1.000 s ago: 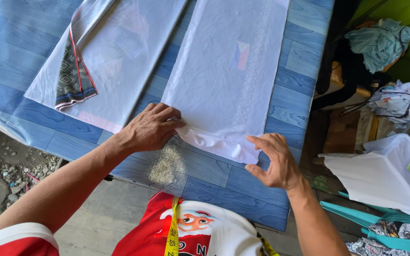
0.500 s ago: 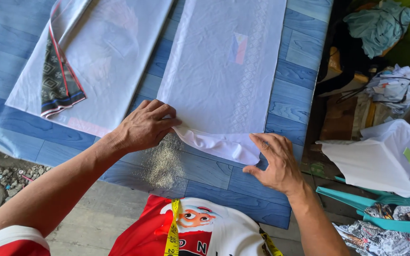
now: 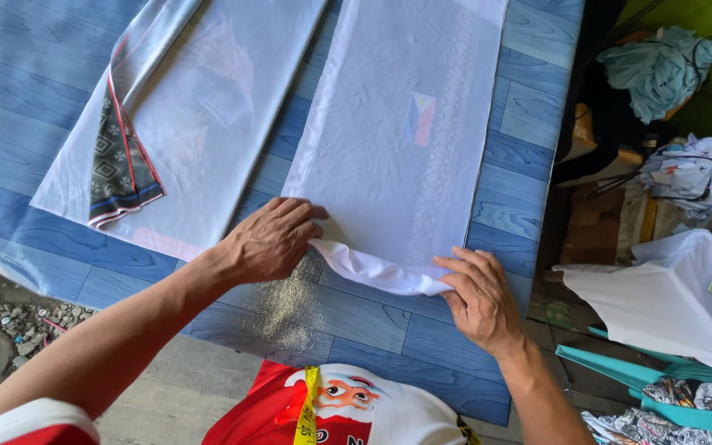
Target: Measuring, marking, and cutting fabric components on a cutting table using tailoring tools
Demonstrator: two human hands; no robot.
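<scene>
Hands both pinching the rolled near hem of the white fabric panel on the blue plank-pattern surface, left hand and right hand at opposite ends, so uneven pull could probably skew the fold.

So the count: two white fabric panels were lying on the blue tabletop, the left panel and the right panel. One dark patterned strip sat on the left one. Two hands were there, left hand and right hand. One yellow measuring tape too. One teal basin was off to the side.
</scene>
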